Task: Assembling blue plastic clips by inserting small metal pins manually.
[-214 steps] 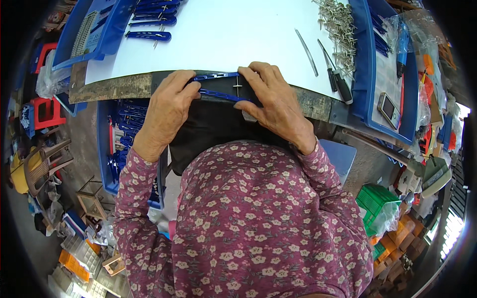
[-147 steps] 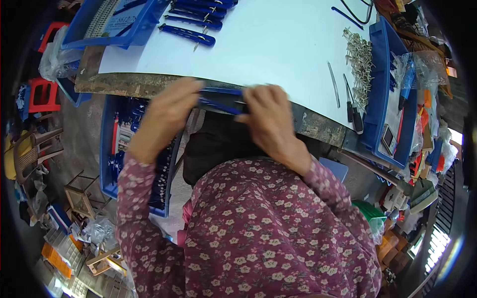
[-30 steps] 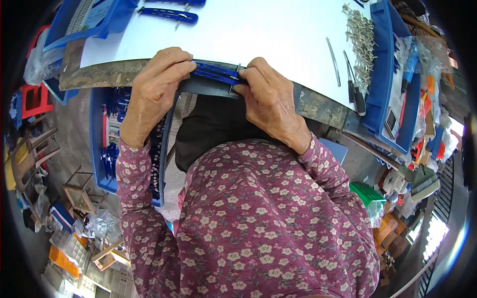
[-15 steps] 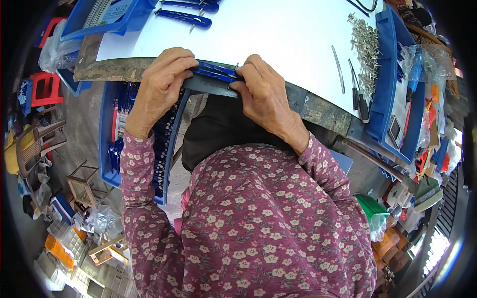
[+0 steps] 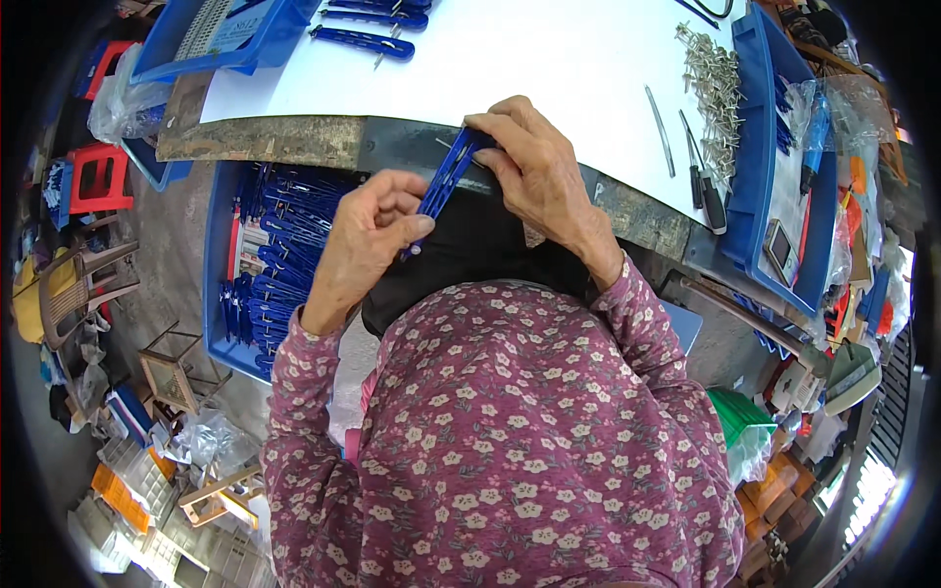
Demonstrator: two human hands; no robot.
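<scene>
Between my two hands is a slim blue slotted handle (image 5: pixel 451 178), tilted over the table's front edge. My left hand (image 5: pixel 368 240) is closed on its lower end, with the thumb along it. The upper end is pinched by my right hand (image 5: pixel 539 171), whose fingertips hide part of it. A thin metal pin sticks out of the handle's side near the right fingers. Similar blue handles (image 5: pixel 365 45) with pins through them lie at the far left of the white table surface (image 5: pixel 510 59).
A pile of small metal pins (image 5: pixel 711 93) lies at the right, with a dark-handled tool (image 5: pixel 713 201) and a metal strip (image 5: pixel 660 132) nearby. Blue trays flank the table (image 5: pixel 750 147). Below left stands a blue crate (image 5: pixel 218 294) full of blue handles.
The handle has turned from nearly level to steeply slanted. My left hand has come down and to the right with its lower end, while my right hand has risen slightly at the upper end.
</scene>
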